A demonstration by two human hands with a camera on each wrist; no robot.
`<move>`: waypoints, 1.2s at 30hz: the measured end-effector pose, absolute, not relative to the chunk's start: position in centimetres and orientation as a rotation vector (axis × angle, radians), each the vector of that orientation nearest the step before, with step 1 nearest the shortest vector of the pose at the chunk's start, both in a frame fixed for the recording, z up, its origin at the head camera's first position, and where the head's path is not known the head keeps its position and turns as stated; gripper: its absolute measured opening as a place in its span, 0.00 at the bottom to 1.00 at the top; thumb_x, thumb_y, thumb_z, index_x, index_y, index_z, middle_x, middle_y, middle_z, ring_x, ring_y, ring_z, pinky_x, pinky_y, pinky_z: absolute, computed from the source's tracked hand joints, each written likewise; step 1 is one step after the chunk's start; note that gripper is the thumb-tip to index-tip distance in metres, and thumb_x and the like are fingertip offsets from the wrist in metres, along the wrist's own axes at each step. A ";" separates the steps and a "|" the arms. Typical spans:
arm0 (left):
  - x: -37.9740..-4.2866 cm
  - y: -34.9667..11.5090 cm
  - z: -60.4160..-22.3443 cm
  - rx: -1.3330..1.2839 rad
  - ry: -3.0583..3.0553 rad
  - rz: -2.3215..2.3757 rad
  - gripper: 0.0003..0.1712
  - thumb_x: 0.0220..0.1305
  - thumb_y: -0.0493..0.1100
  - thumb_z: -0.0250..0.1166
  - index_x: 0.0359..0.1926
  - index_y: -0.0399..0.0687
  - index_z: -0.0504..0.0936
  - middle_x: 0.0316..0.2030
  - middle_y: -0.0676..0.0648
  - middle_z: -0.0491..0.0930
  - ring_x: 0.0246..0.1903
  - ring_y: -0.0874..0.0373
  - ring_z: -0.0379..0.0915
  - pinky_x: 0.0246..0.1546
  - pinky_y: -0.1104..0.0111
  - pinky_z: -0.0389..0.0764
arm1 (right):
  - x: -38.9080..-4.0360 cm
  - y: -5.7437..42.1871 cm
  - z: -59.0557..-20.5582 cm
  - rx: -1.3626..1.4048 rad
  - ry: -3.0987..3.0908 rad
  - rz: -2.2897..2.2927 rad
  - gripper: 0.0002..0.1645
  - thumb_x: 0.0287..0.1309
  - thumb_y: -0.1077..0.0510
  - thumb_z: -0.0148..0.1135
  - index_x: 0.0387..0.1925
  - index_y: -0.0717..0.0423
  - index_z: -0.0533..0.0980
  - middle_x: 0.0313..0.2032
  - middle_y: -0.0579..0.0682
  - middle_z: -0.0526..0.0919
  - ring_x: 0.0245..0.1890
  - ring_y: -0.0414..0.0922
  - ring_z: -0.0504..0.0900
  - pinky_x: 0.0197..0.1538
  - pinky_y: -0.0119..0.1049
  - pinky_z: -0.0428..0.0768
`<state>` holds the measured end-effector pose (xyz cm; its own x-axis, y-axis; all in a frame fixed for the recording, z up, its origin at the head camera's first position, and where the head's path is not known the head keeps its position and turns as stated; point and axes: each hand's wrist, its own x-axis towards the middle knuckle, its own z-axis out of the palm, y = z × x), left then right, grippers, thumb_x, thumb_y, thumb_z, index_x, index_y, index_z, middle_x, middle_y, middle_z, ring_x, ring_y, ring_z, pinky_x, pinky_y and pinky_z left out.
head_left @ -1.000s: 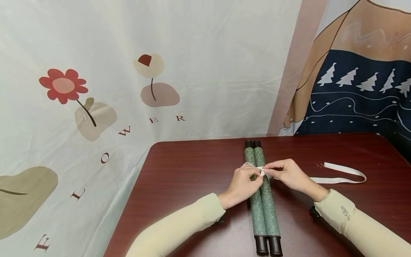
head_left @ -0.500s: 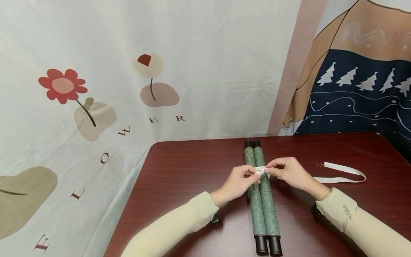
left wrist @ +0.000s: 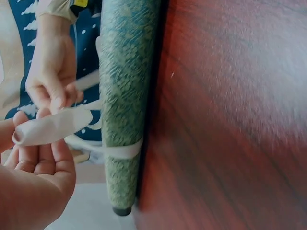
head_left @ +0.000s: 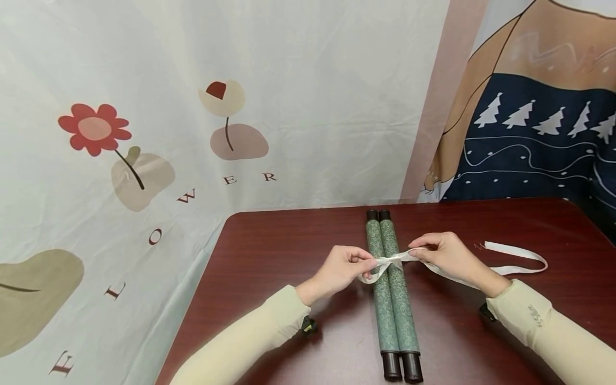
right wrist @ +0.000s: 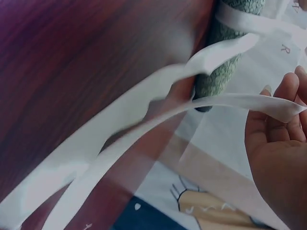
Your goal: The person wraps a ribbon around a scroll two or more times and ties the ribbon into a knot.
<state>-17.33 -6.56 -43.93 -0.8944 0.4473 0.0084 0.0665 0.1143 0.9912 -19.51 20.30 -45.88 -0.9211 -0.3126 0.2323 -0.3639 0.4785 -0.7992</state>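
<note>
Two rolled scrolls [head_left: 401, 315], green and patterned with dark end knobs, lie side by side on the table. A white ribbon [left wrist: 122, 151] wraps around them and crosses in a bow-like knot [head_left: 395, 259] on top. Left of the scrolls, my left hand [head_left: 337, 271] pinches a ribbon loop between thumb and fingers; the left wrist view shows the flattened loop [left wrist: 57, 125]. On the other side, my right hand [head_left: 447, 259] pinches another stretch of ribbon [right wrist: 268, 105] with its fingertips. The ribbon between the hands is drawn out across the scrolls.
The ribbon's long tail [head_left: 522, 249] curves over the reddish-brown table [head_left: 289, 240] at the right, with a frayed end. A printed cloth [head_left: 308, 107] hangs behind the table's back edge.
My hands were close together over the scrolls and have moved apart, left hand leftward and right hand rightward. The ribbon between them has lengthened, and a loop now shows at the left.
</note>
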 end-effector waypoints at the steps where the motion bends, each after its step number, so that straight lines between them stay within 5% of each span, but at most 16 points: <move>1: -17.4 -6.8 -43.8 0.487 2.087 1.842 0.08 0.58 0.32 0.64 0.36 0.28 0.82 0.27 0.25 0.79 0.23 0.47 0.76 0.33 0.47 0.81 | -19.5 20.6 -45.8 0.593 -2.659 1.450 0.11 0.51 0.52 0.69 0.35 0.53 0.84 0.30 0.48 0.85 0.25 0.42 0.76 0.21 0.31 0.74; 14: -17.2 -11.1 -43.4 0.384 2.124 1.761 0.10 0.51 0.35 0.70 0.36 0.34 0.85 0.27 0.31 0.83 0.22 0.53 0.78 0.28 0.63 0.79 | -19.5 24.0 -45.1 0.527 -2.682 1.351 0.14 0.53 0.51 0.67 0.39 0.55 0.83 0.31 0.50 0.85 0.24 0.46 0.79 0.18 0.33 0.72; 22: -17.3 -14.0 -42.8 0.283 2.172 1.771 0.12 0.50 0.37 0.71 0.36 0.34 0.85 0.24 0.45 0.84 0.20 0.58 0.75 0.23 0.71 0.79 | -19.2 25.5 -44.7 0.479 -2.666 1.323 0.13 0.53 0.54 0.68 0.39 0.57 0.83 0.28 0.55 0.84 0.24 0.47 0.78 0.19 0.33 0.75; 30: -17.4 -16.3 -42.5 0.208 2.235 1.802 0.11 0.48 0.39 0.73 0.35 0.38 0.86 0.24 0.45 0.84 0.25 0.55 0.78 0.26 0.69 0.81 | -19.1 26.9 -44.2 0.384 -2.692 1.231 0.14 0.53 0.51 0.68 0.39 0.53 0.83 0.22 0.54 0.83 0.20 0.45 0.75 0.11 0.32 0.63; 36: -17.5 -18.0 -41.8 0.180 2.302 1.804 0.10 0.49 0.39 0.72 0.34 0.39 0.86 0.27 0.37 0.84 0.26 0.51 0.79 0.25 0.68 0.81 | -18.8 28.0 -44.0 0.389 -2.685 1.238 0.15 0.54 0.52 0.67 0.40 0.56 0.83 0.24 0.54 0.84 0.21 0.46 0.77 0.09 0.32 0.61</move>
<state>-17.50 -18.01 -41.85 -0.9703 0.2245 -0.0902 -0.0340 0.2425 0.9695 -18.85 28.04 -43.96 -0.9535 -0.1674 0.2507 -0.2993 0.6235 -0.7222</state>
